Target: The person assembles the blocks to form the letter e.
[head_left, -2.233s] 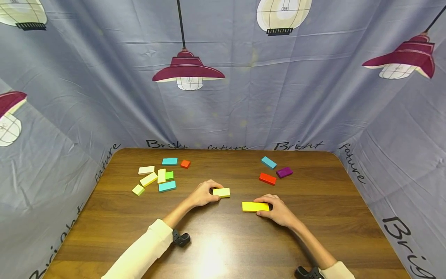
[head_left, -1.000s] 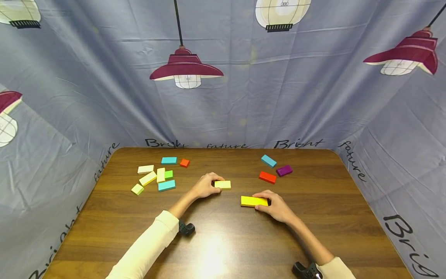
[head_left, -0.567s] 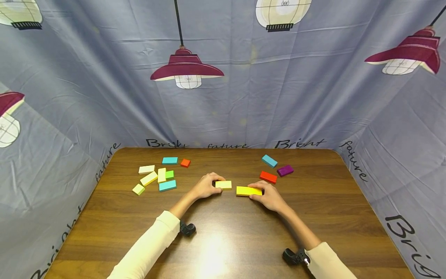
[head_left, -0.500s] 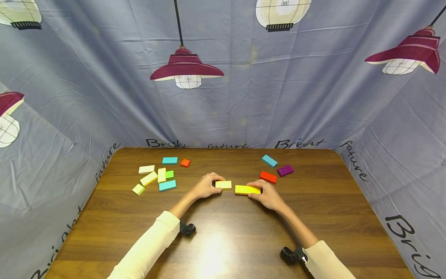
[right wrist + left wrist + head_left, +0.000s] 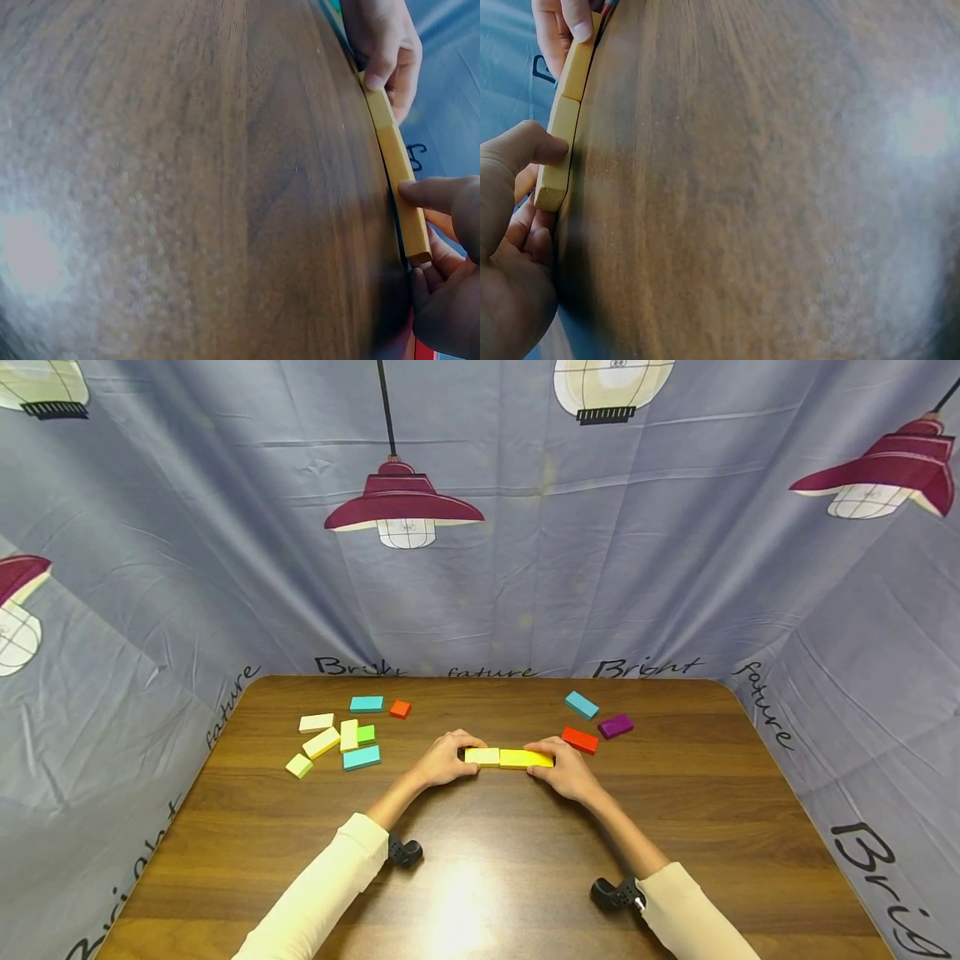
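Observation:
My left hand (image 5: 442,761) pinches a pale yellow block (image 5: 487,757) by its left part, thumb on the near side and fingers on the far side. From the other side my right hand (image 5: 567,772) pinches a longer, brighter yellow block (image 5: 514,759) near its right end. The two blocks lie end to end in one row at the middle of the table, and their inner ends meet. In the left wrist view a thin seam shows between the pale block (image 5: 564,142) and the bright block (image 5: 575,75).
On the wooden table (image 5: 315,860), the left side holds several loose blocks, among them a blue block (image 5: 362,757), a green block (image 5: 366,734) and an orange block (image 5: 401,708). Right of centre lie a red block (image 5: 581,741), a purple block (image 5: 616,725) and another blue block (image 5: 582,704).
My right hand has brought the bright yellow block leftward and away from me until it meets the pale one. The left hand first moved its block slightly away from me, then stayed still.

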### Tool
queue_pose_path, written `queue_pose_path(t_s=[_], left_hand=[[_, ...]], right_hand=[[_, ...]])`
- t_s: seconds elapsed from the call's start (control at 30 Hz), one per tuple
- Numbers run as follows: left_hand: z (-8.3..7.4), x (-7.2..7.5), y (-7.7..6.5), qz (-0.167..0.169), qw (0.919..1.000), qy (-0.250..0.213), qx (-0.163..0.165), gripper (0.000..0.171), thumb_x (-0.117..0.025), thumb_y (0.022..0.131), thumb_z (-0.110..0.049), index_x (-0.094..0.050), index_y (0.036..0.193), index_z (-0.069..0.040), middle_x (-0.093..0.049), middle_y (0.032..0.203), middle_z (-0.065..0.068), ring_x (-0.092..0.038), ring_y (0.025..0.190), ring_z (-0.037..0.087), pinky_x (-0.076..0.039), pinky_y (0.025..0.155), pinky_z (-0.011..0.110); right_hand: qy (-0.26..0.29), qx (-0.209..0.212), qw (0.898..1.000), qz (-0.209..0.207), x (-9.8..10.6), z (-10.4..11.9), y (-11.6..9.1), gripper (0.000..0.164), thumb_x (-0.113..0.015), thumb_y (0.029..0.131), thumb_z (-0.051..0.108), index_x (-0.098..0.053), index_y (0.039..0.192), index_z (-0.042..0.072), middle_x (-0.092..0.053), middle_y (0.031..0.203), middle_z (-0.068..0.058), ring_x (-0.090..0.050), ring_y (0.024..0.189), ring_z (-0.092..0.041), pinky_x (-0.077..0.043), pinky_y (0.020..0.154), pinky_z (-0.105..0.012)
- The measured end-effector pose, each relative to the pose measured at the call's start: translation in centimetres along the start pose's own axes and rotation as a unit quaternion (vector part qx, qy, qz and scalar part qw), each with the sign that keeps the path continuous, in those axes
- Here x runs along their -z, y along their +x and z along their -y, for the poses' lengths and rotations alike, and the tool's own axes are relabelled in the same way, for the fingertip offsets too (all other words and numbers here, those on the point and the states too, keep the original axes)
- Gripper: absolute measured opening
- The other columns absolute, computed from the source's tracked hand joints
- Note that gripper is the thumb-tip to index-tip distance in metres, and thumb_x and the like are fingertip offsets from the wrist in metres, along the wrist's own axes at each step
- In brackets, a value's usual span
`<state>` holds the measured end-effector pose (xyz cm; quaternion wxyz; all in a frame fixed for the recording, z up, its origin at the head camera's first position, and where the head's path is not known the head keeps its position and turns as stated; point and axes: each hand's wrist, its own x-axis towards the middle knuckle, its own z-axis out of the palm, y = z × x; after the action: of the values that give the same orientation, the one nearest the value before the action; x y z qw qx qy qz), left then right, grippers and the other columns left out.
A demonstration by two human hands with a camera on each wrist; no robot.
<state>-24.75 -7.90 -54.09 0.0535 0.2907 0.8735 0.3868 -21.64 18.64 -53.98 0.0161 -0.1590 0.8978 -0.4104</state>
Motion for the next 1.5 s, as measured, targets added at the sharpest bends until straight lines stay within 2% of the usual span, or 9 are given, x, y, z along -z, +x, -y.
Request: queue_pose_path(t_s=[0.4, 0.83, 1.1, 1.27, 1.5], left_hand=[[0.3, 0.0, 0.2, 0.001, 0.9999, -0.009, -0.006, 0.033, -0.077, 0.082, -0.005, -0.074, 0.114, -0.005, -0.066, 0.103, 0.007, -0.054, 0.089, 0.018, -0.044, 0.076, 0.032], [0.4, 0.0, 0.0, 0.001, 0.9997, -0.024, -0.003, 0.034, -0.078, 0.080, -0.005, -0.074, 0.114, -0.004, -0.064, 0.103, 0.008, -0.054, 0.090, 0.019, -0.045, 0.078, 0.032], [0.0, 0.0, -0.3, 0.009, 0.9996, -0.015, 0.020, 0.052, -0.077, 0.084, -0.012, -0.062, 0.133, -0.004, -0.059, 0.123, 0.015, -0.051, 0.109, 0.028, -0.044, 0.091, 0.044], [-0.5, 0.0, -0.9, 0.009, 0.9999, 0.002, 0.011, 0.056, -0.073, 0.089, -0.015, -0.055, 0.141, -0.002, -0.053, 0.136, 0.018, -0.046, 0.120, 0.034, -0.042, 0.097, 0.052], [-1.1, 0.0, -1.4, 0.011, 0.9970, 0.076, -0.005, 0.059, -0.069, 0.092, -0.018, -0.049, 0.146, -0.005, -0.043, 0.150, 0.018, -0.040, 0.132, 0.037, -0.036, 0.106, 0.056]], right_hand=[[0.013, 0.017, 1.000, -0.005, 0.0, -0.1, 0.2, 0.038, -0.076, 0.085, 0.001, -0.070, 0.123, 0.001, -0.062, 0.117, -0.016, -0.058, 0.108, -0.032, -0.046, 0.093, -0.048], [0.009, 0.017, 1.000, -0.001, -0.3, -0.5, 0.3, 0.039, -0.076, 0.086, 0.001, -0.069, 0.124, 0.001, -0.061, 0.120, -0.017, -0.056, 0.112, -0.034, -0.045, 0.095, -0.050], [0.006, 0.006, 1.000, 0.005, -0.5, -0.7, 0.3, 0.042, -0.075, 0.087, 0.004, -0.066, 0.128, 0.005, -0.058, 0.125, -0.016, -0.050, 0.117, -0.034, -0.040, 0.099, -0.052], [0.010, -0.002, 1.000, 0.008, -0.5, -0.6, 0.2, 0.043, -0.076, 0.086, 0.004, -0.066, 0.128, 0.005, -0.057, 0.126, -0.016, -0.048, 0.117, -0.034, -0.039, 0.099, -0.051], [0.005, -0.009, 1.000, 0.009, -0.6, -0.3, 0.1, 0.042, -0.076, 0.086, 0.005, -0.066, 0.128, 0.006, -0.057, 0.126, -0.015, -0.046, 0.118, -0.034, -0.038, 0.100, -0.053]])
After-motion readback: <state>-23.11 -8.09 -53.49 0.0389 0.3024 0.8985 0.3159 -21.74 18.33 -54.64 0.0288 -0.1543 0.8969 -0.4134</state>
